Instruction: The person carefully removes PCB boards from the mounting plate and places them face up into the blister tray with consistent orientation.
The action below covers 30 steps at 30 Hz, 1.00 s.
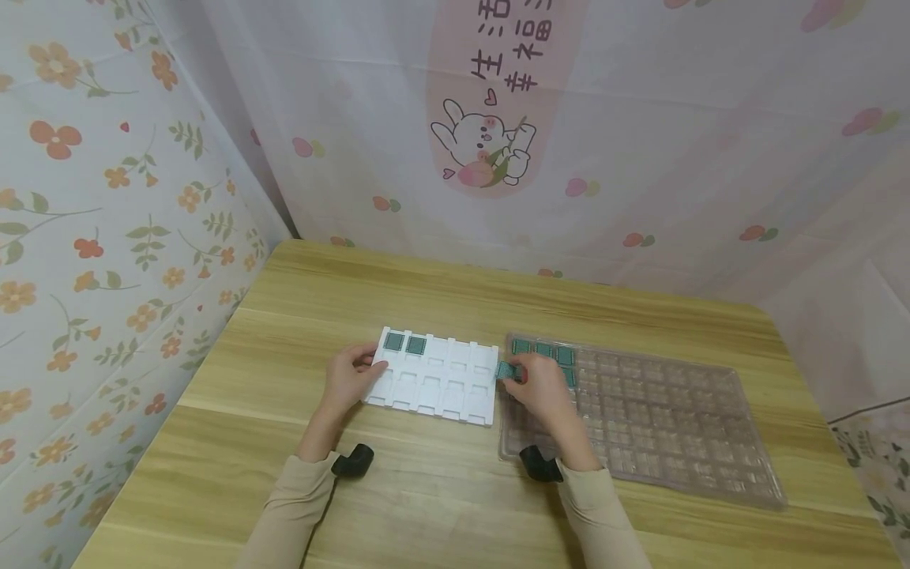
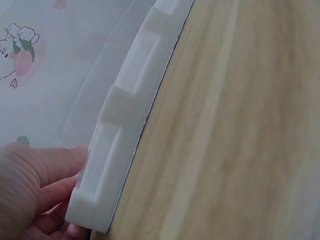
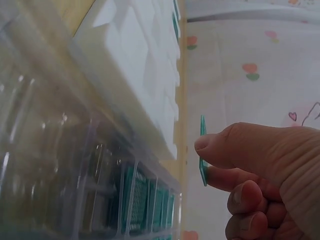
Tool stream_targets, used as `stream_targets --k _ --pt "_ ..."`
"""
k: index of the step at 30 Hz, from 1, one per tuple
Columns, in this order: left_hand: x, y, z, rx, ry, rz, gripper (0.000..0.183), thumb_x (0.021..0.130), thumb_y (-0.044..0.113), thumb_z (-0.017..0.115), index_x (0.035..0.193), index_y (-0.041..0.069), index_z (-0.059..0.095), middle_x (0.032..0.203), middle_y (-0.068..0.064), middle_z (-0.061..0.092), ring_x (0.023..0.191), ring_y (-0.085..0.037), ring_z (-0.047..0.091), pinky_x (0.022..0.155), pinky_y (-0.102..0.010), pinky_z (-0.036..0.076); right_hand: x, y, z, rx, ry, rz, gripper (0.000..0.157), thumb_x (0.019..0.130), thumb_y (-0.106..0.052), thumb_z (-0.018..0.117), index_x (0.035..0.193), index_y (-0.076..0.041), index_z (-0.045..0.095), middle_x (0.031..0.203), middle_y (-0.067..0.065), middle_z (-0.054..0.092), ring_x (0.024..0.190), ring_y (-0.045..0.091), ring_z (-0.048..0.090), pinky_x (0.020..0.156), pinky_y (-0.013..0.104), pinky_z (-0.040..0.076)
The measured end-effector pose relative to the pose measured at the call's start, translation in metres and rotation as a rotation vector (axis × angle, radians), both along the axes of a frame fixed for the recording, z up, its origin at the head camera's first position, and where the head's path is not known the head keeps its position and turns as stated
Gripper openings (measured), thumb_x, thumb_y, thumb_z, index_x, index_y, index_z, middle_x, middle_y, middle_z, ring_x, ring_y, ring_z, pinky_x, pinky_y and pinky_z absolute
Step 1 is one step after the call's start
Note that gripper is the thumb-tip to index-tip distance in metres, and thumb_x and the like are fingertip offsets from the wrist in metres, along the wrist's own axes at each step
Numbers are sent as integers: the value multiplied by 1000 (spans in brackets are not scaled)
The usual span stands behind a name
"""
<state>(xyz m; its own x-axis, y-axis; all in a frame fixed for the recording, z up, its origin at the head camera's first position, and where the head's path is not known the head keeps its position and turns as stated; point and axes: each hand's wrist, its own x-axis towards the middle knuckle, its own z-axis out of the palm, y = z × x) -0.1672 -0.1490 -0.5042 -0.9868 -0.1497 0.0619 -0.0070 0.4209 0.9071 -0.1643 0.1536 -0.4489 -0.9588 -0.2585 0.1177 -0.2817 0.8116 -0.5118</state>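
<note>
Head view, right hand pinching a small thin green square chip between thumb and forefinger, just beside the white compartment tray, left hand gripping that tray's end, clear blister tray under the right hand, on the table.

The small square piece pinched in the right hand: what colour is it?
Green piece, pinched by the right hand; clearest in the head view.
</note>
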Motion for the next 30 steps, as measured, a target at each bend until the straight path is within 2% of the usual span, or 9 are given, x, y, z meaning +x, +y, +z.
stream_targets --k 12,24,30 --pt "-1 -1 -1 2 9 -1 33 78 -1 71 109 -10 64 93 -21 64 82 -28 60 65 -15 47 6 22 -3 -9 -37 -30 28 76 -1 72 102 9 66 55 -1 41 48 10 33 46 22 31" --pt "-1 0 -3 11 27 -6 33 77 -2 72 107 -10 64 92 -22 64 81 -28 60 65 -15 47 10 44 -5 63 -51 -25 28 76 -2 72 101 9 65 55 -1 41 48 11 33 46 24 30" --pt "-1 0 -1 0 -1 3 33 79 0 72 110 -9 64 94 -21 63 83 -27 59 66 -17 47 12 51 -6 83 -80 -36 27 77 -4 72 101 8 65 59 1 43 49 12 34 47 25 31"
